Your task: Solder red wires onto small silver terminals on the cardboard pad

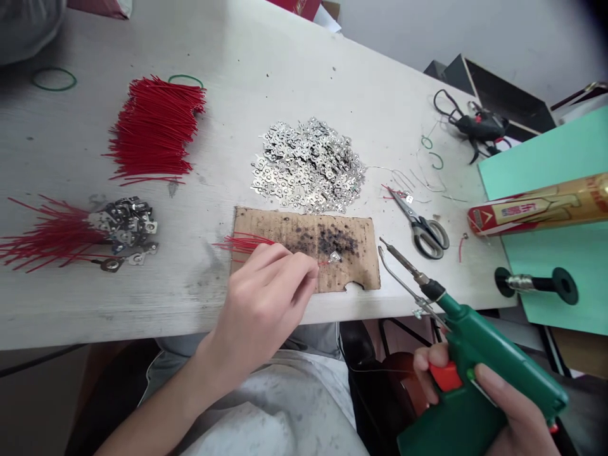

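My left hand (263,301) is closed over a scorched cardboard piece (304,225), holding red wires (247,242) whose ends stick out on its left. Just right of its fingertips, a red wire end meets a small silver metal tab (335,256) on the cardboard; whether they are joined I cannot tell. My right hand (520,411) grips a green soldering gun (498,354), with fingers around its red trigger. The gun's tip (392,250) points up and left, just right of the cardboard and apart from the tab. Beside the tip runs a thin curved metal tube (392,272).
Silver tabs (308,168) lie heaped behind the cardboard. Loose red wires (154,130) and wires with tabs attached (126,228) are on the left. On the right are scissors (420,225), a black spool (536,282), a gold-and-red tube (541,202) and a black tool (479,126).
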`<act>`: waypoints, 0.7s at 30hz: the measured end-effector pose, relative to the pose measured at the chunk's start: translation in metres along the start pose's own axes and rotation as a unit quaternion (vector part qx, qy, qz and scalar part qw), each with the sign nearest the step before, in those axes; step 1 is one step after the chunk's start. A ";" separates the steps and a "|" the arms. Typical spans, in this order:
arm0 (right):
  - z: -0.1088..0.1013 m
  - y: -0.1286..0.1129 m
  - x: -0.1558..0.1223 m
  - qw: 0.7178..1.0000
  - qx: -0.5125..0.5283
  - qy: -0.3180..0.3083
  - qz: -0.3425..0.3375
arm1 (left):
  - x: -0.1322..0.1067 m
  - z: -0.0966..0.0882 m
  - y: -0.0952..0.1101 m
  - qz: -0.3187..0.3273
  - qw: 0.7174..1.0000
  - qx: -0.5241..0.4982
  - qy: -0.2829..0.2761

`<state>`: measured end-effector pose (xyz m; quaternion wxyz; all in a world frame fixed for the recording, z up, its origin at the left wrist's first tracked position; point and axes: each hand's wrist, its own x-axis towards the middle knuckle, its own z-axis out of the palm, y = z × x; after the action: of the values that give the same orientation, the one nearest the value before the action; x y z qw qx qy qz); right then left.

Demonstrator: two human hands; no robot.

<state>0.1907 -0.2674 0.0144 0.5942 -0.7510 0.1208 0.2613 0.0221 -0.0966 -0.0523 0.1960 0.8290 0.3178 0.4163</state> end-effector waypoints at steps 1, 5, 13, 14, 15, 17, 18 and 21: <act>0.000 0.001 0.001 1.000 0.003 0.004 -0.007 | 0.000 0.000 0.000 0.000 1.000 0.001 0.001; 0.001 0.002 0.004 1.000 0.007 -0.005 -0.029 | 0.000 0.000 0.000 -0.002 1.000 0.003 0.002; 0.005 0.003 0.015 0.993 0.010 -0.067 -0.092 | -0.002 0.001 -0.001 -0.002 1.000 0.003 -0.003; 0.007 0.002 0.017 0.990 0.012 -0.069 -0.119 | -0.002 0.001 -0.001 -0.002 1.000 0.001 -0.004; 0.011 -0.001 0.020 0.986 0.017 -0.072 -0.147 | -0.002 0.001 -0.001 -0.004 1.000 -0.001 -0.004; 0.019 -0.006 0.027 0.977 0.034 -0.079 -0.196 | -0.002 0.001 -0.001 -0.008 1.000 -0.007 -0.003; 0.025 -0.008 0.032 0.971 0.047 -0.087 -0.216 | -0.002 0.001 -0.001 -0.009 1.000 -0.011 -0.003; 0.044 -0.013 0.047 0.957 0.079 -0.112 -0.256 | -0.003 0.002 -0.002 -0.007 1.000 -0.019 -0.002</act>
<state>0.2258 -0.2160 -0.0066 0.7084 -0.6733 -0.1229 0.1725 0.0215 -0.0974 -0.0559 0.2150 0.8239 0.3152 0.4190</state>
